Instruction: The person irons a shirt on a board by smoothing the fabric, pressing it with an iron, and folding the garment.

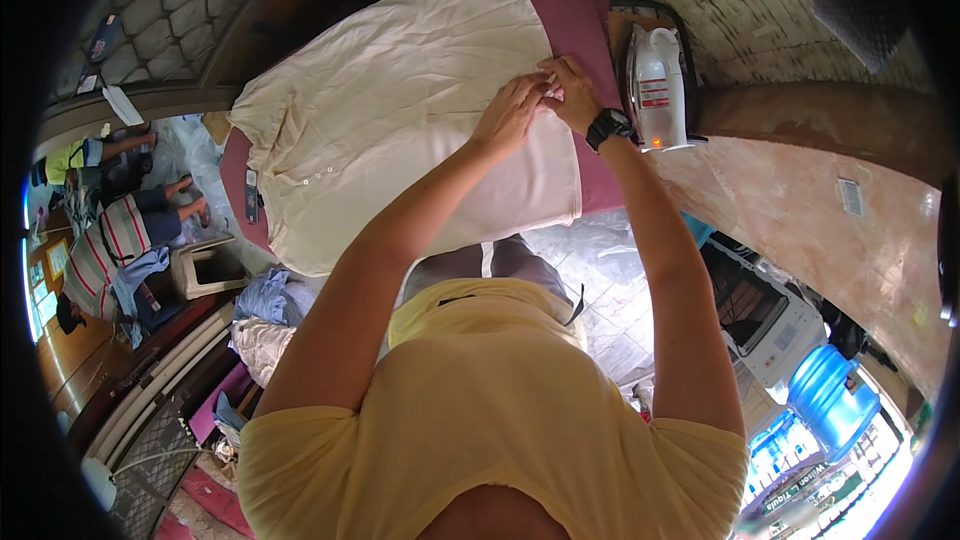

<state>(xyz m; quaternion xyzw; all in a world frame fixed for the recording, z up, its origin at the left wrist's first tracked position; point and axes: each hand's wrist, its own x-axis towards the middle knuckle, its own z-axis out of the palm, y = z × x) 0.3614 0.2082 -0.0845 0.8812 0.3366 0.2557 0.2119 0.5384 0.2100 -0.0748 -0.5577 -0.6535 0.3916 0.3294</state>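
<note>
Cream, lightly creased fabric makes up the buttoned garment, seen in the head view spread over a maroon-covered ironing board. It covers most of the board, leaving maroon showing in a broad strip at the right end and in a smaller patch at the left. Toward the left, the fabric bunches into gathers, and a few small buttons sit in a slanting row. The left hand and right hand meet at the garment's straight right edge, the right one partly over the maroon strip. Their fingers are bent and drawn in close, fingertips together; a small pale bit shows between them, but I cannot tell whether they pinch a fold of the fabric. A black wristwatch circles the right wrist.

Just beyond the board's right end, a white steam iron with a glowing orange light rests in a dark-framed stand, near the right hand. A narrow dark object lies at the board's left end, its kind unclear. Farther left are a person in a striped shirt, another in a yellow-green top, and a pale open box. At lower right, a blue water jug stands out near a boxy white appliance
</note>
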